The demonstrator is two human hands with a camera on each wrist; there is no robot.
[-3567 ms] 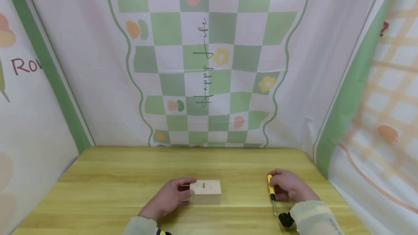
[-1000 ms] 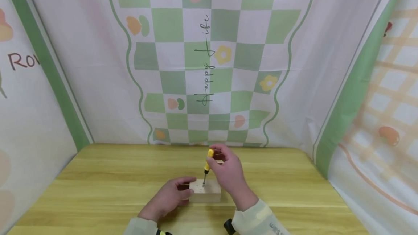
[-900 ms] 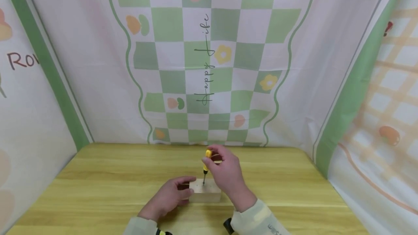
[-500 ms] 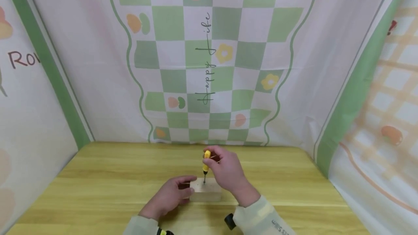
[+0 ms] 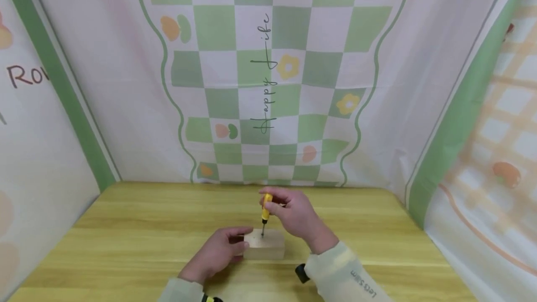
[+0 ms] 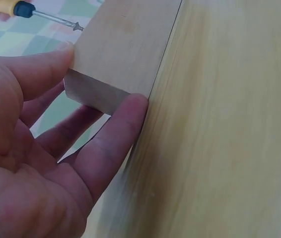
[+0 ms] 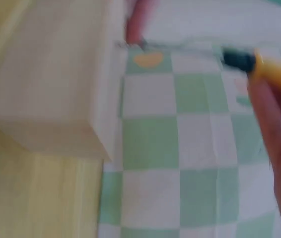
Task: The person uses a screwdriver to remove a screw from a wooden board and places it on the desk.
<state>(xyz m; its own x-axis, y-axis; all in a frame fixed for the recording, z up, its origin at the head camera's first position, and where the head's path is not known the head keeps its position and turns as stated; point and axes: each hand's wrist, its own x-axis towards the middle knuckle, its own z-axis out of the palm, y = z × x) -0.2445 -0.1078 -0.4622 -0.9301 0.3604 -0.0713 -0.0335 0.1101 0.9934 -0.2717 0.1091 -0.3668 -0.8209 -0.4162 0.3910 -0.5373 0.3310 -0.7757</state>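
Observation:
A pale wooden block (image 5: 270, 251) lies on the table, its left end held between the thumb and fingers of my left hand (image 5: 217, 250). In the left wrist view the thumb presses one edge of the block (image 6: 125, 39) and a fingertip sits at its lower corner. My right hand (image 5: 297, 214) pinches the yellow handle of a screwdriver (image 5: 266, 209), which stands nearly upright over the block. Its shaft meets a small screw (image 6: 77, 27) that sticks out of the block's upper face. Small dark marks dot that face. The right wrist view is blurred.
The wood-grain table (image 5: 138, 227) spreads around the block. Behind it hangs a white cloth with a green check pattern (image 5: 253, 99). More printed cloth (image 5: 499, 120) closes off the right, and a white panel (image 5: 37, 153) the left.
My right hand has brought the screwdriver from the table's right side onto the screw. Over the last second the screwdriver has tipped more upright and the fingers have shifted on its handle. Left hand stays put.

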